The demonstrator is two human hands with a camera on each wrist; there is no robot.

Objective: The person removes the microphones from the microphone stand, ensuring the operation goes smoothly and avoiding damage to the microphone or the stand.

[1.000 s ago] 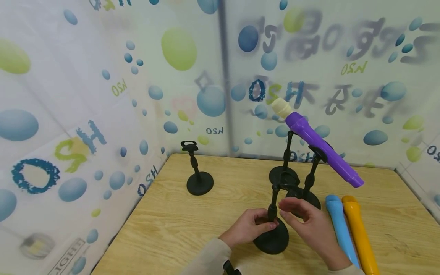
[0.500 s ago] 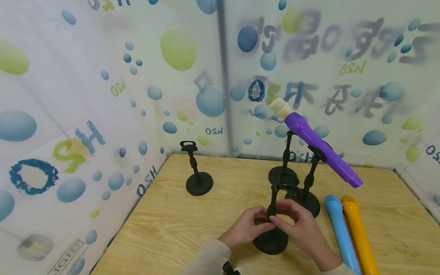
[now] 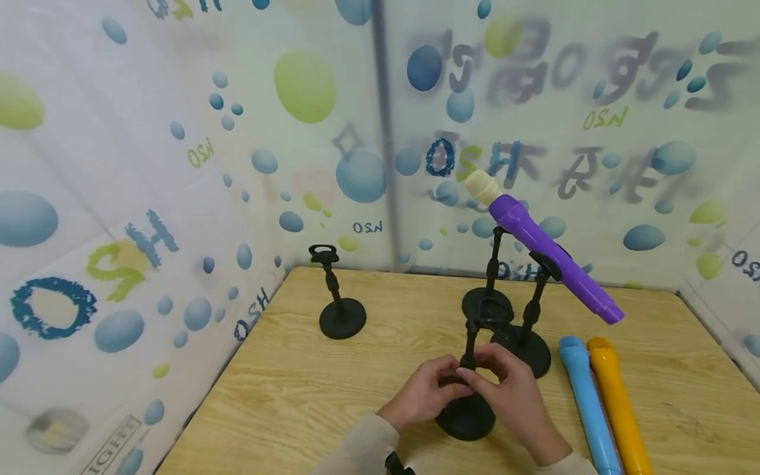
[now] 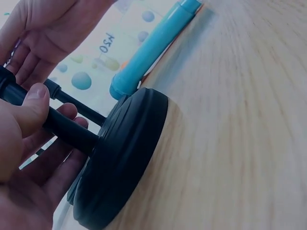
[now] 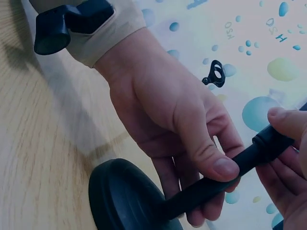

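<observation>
Both hands are on a black desktop microphone stand [image 3: 466,422] near the table's front. My left hand [image 3: 424,392] grips the lower pole [image 4: 72,129], thumb on one side and fingers round the other, just above the round base [image 4: 124,158]. Higher up, my right hand [image 3: 513,396] pinches the thicker collar [image 5: 268,143] between thumb and fingers. The stand's clip rises above the hands, holding nothing. Behind it, a purple microphone [image 3: 546,247] with a cream head lies tilted in the clip of another black stand [image 3: 528,349].
A light blue tube [image 3: 589,402] and an orange tube [image 3: 620,402], both microphone-shaped, lie side by side to the right. Another stand [image 3: 489,305] is at the back; a further stand [image 3: 342,318] is at the back left. A patterned curtain [image 3: 309,198] borders the wooden table [image 3: 285,396].
My right hand has moved left onto the pole and now pinches its collar; a second ago it was apart from it. My left hand has kept its hold.
</observation>
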